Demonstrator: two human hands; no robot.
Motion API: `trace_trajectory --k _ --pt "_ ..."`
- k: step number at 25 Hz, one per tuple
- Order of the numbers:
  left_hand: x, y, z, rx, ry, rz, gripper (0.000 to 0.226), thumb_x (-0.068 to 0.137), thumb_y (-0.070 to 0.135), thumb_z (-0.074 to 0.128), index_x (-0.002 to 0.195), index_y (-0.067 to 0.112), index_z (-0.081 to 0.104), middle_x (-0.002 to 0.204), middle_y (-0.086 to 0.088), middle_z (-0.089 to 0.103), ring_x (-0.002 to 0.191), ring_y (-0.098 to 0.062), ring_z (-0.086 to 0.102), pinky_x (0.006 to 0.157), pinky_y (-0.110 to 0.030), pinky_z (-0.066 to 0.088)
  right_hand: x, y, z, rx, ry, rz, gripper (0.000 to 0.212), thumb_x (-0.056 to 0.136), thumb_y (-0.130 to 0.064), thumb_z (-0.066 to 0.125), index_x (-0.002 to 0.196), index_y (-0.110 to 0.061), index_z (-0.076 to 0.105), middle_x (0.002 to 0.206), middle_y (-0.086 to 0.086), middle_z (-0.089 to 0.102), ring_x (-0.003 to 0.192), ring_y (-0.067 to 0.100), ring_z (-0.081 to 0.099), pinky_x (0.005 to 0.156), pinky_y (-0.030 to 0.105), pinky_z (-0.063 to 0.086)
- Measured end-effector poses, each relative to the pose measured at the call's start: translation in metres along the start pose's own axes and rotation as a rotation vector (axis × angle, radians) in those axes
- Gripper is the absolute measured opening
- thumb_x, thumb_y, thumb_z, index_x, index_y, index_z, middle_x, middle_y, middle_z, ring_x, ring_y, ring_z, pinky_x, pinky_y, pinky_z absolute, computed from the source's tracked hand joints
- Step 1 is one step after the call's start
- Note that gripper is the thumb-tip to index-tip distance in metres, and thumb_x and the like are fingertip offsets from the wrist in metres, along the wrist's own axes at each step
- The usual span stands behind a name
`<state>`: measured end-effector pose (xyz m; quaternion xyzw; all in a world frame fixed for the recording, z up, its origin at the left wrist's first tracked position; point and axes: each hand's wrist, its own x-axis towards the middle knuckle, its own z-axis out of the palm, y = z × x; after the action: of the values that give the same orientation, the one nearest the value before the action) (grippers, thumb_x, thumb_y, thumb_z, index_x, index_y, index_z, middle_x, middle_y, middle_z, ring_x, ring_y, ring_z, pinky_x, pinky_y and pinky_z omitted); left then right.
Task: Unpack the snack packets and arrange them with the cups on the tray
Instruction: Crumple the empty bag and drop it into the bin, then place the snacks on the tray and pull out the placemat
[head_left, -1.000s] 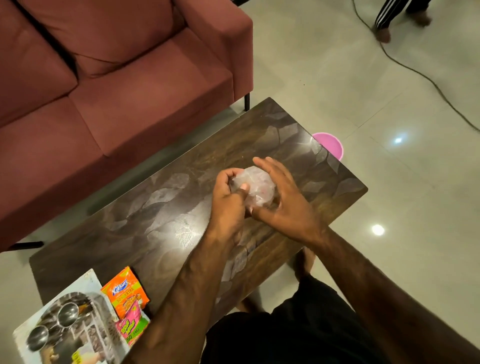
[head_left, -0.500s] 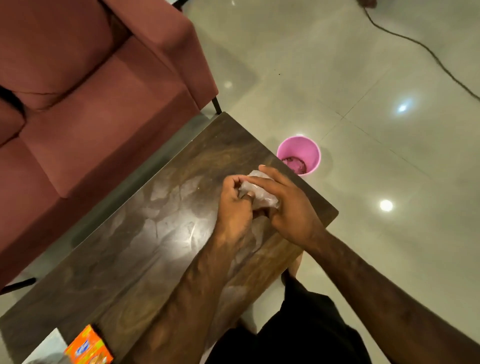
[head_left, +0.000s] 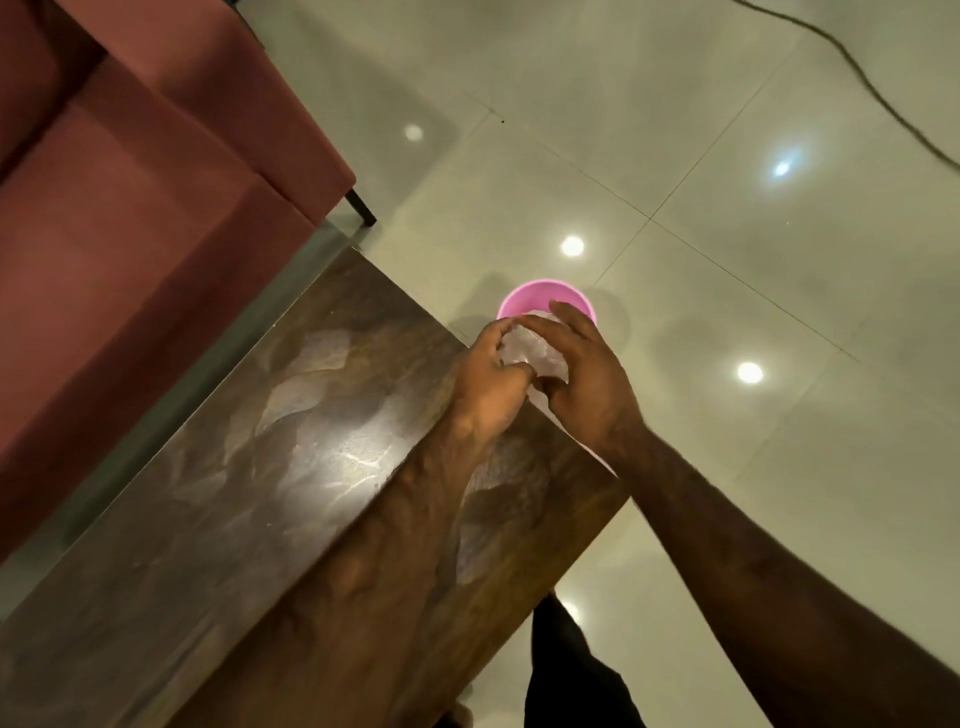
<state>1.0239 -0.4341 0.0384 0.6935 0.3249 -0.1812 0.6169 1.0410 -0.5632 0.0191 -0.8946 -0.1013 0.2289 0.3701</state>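
A crumpled clear plastic wrapper (head_left: 531, 352) sits bunched between both my hands, held at the far right edge of the dark wooden table (head_left: 270, 499). My left hand (head_left: 491, 376) grips its left side with curled fingers. My right hand (head_left: 584, 379) cups it from the right, fingers bent over its top. The wrapper hangs just in front of a pink bucket (head_left: 540, 296) on the floor, whose rim shows behind my fingers. Tray, cups and snack packets are out of view.
A maroon sofa (head_left: 135, 218) stands left of the table, with a black leg (head_left: 361, 207) near the table's corner. Glossy pale floor tiles (head_left: 727, 312) spread to the right. A dark cable (head_left: 878, 98) runs across the upper right floor.
Both hands have carried the crumpled wrapper rightward across the table to its edge, over the pink bucket. The view followed, so the tray and packets dropped out of sight.
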Motion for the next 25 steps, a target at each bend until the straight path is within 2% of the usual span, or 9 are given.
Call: trace_trajectory --k 6,9,11,12,14,16,19,21,25 --pt "0.098 -0.020 0.028 0.136 -0.028 -0.032 0.071 0.086 -0.012 0.054 0.148 0.020 0.045 0.143 -0.010 0.053 0.125 -0.033 0.056 0.093 -0.049 0.059 0.077 0.073 0.031 -0.037 0.023 0.102 0.088 0.084 -0.010 0.083 0.161 -0.018 0.041 0.168 0.006 0.039 0.154 0.033 0.041 0.115 0.054 0.051" --pt "0.134 -0.034 0.032 0.304 -0.080 0.028 0.067 0.090 -0.006 0.056 0.150 0.021 0.043 0.144 -0.002 0.053 0.122 -0.018 0.056 0.088 -0.032 0.057 0.115 0.111 0.047 -0.049 0.008 0.135 0.098 0.080 -0.018 0.089 0.163 -0.014 0.037 0.170 0.012 0.031 0.156 0.036 0.036 0.120 0.051 0.047" --pt "0.140 -0.039 0.029 0.389 -0.078 0.090 0.065 0.090 -0.001 0.061 0.149 0.020 0.044 0.127 0.006 0.052 0.100 -0.003 0.053 0.074 -0.011 0.049 0.133 0.127 0.051 -0.036 -0.016 0.166 0.104 0.079 -0.022 0.091 0.165 -0.016 0.032 0.173 0.013 0.023 0.158 0.037 0.032 0.123 0.049 0.043" --pt "0.137 -0.040 0.026 0.385 -0.085 0.097 0.067 0.087 0.000 0.062 0.149 0.019 0.044 0.119 0.007 0.048 0.091 -0.002 0.055 0.064 -0.004 0.047 0.136 0.133 0.053 -0.027 -0.020 0.181 0.104 0.079 -0.021 0.090 0.165 -0.017 0.031 0.173 0.014 0.021 0.159 0.037 0.031 0.123 0.049 0.043" --pt "0.128 -0.049 0.016 0.352 -0.107 0.079 0.076 0.077 0.007 0.064 0.150 0.018 0.043 0.115 0.009 0.050 0.088 -0.014 0.065 0.055 -0.006 0.050 0.130 0.138 0.054 0.003 -0.008 0.211 0.099 0.081 -0.014 0.087 0.164 -0.018 0.033 0.171 0.013 0.024 0.156 0.038 0.035 0.119 0.053 0.047" --pt "0.113 -0.064 0.006 0.372 -0.129 0.045 0.078 0.078 0.006 0.061 0.151 0.023 0.041 0.131 0.001 0.058 0.106 -0.030 0.066 0.064 -0.015 0.057 0.103 0.140 0.057 0.010 -0.018 0.227 0.092 0.083 -0.006 0.081 0.163 -0.018 0.036 0.169 0.010 0.028 0.152 0.036 0.042 0.114 0.052 0.052" --pt "0.087 -0.070 -0.011 0.477 -0.135 0.013 0.079 0.086 -0.003 0.055 0.152 0.036 0.036 0.158 -0.001 0.038 0.130 -0.017 0.050 0.090 -0.025 0.054 0.058 0.122 0.048 -0.005 -0.056 0.224 0.088 0.085 -0.001 0.076 0.162 -0.022 0.038 0.172 0.004 0.026 0.153 0.031 0.042 0.113 0.045 0.052" --pt "0.071 -0.070 -0.015 0.530 -0.129 0.007 0.079 0.087 0.002 0.057 0.154 0.036 0.033 0.163 0.002 0.030 0.140 -0.020 0.043 0.109 -0.039 0.047 0.040 0.108 0.045 -0.003 -0.070 0.213 0.084 0.088 -0.004 0.076 0.161 -0.025 0.040 0.174 0.002 0.025 0.156 0.030 0.039 0.115 0.045 0.049" --pt "0.023 -0.065 -0.041 0.544 -0.086 0.039 0.076 0.087 0.009 0.059 0.154 0.033 0.034 0.162 0.002 0.031 0.142 -0.020 0.043 0.112 -0.034 0.043 0.012 0.054 0.043 -0.010 -0.073 0.121 0.078 0.090 -0.009 0.076 0.160 -0.022 0.042 0.172 0.001 0.031 0.157 0.030 0.039 0.120 0.048 0.047"
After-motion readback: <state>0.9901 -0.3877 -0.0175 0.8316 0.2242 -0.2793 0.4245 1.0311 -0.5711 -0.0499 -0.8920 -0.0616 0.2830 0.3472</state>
